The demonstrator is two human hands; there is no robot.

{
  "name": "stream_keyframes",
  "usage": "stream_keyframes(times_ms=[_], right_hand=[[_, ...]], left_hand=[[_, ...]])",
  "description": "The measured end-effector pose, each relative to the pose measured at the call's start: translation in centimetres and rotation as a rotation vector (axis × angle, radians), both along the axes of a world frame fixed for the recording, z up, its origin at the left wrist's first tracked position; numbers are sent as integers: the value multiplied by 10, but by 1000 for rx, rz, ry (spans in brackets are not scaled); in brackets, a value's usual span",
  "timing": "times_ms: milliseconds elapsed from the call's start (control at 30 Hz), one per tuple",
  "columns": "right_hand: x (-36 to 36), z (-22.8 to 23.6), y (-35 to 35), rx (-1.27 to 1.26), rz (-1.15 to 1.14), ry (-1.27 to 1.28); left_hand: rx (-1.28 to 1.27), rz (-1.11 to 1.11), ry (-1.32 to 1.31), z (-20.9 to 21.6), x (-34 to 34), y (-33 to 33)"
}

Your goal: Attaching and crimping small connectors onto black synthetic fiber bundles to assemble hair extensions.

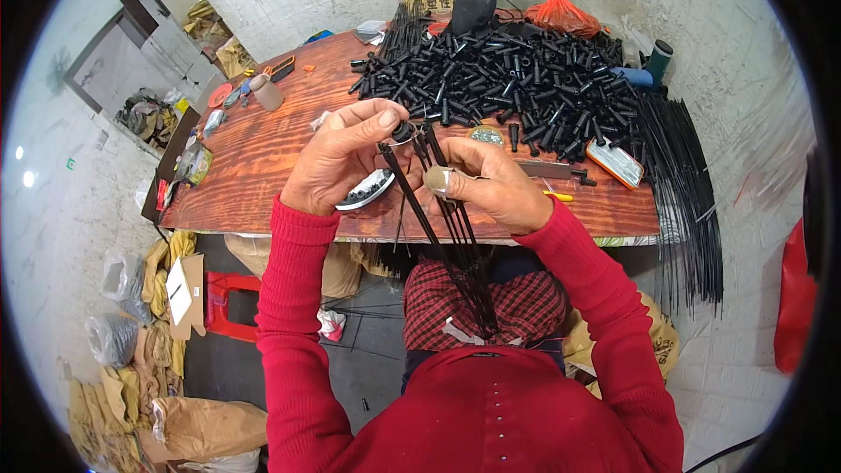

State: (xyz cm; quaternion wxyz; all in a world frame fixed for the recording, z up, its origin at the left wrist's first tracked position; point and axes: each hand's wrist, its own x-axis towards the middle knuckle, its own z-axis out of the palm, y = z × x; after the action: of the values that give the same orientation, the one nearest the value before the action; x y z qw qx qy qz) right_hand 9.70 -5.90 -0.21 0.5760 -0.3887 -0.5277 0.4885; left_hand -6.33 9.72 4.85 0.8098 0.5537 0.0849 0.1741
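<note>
Red knitted sweater (499, 403) on the person's torso lay nearest the camera. Between the raised hands, a bundle of thin black rods (455, 228) stood tilted, its tops splayed and its lower ends over a red checked cloth (429, 298) on the lap; contact there could not be confirmed. The right hand (491, 184) had a narrow grip around the rods, its thumb wearing a tan covering (435, 179). The left hand (337, 158) had its grip pinched on a small black part (403, 131) beside the rod tops. Just beyond was a white dish (368, 202) of small black pieces on the tabletop (254, 184); farther back, a heap of black tubes (499, 70).

Risks, as judged: a slackened right thumb could let rods slide lapward; a slack left pinch could drop the part. Rods (688, 193) overhanging the right edge could fall if brushed.
</note>
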Motion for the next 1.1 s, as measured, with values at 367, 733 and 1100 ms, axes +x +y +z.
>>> stream_keyframes(times_ms=[367, 733, 1100], right_hand=[[-4, 2, -1, 3, -45, 29], [-2, -1, 4, -9, -26, 122], [11, -8, 10, -67, 152, 269]], left_hand=[[-55, -42, 85, 3, 2, 3], [-55, -35, 41, 2, 5, 2], [150, 75, 105, 12, 0, -12]])
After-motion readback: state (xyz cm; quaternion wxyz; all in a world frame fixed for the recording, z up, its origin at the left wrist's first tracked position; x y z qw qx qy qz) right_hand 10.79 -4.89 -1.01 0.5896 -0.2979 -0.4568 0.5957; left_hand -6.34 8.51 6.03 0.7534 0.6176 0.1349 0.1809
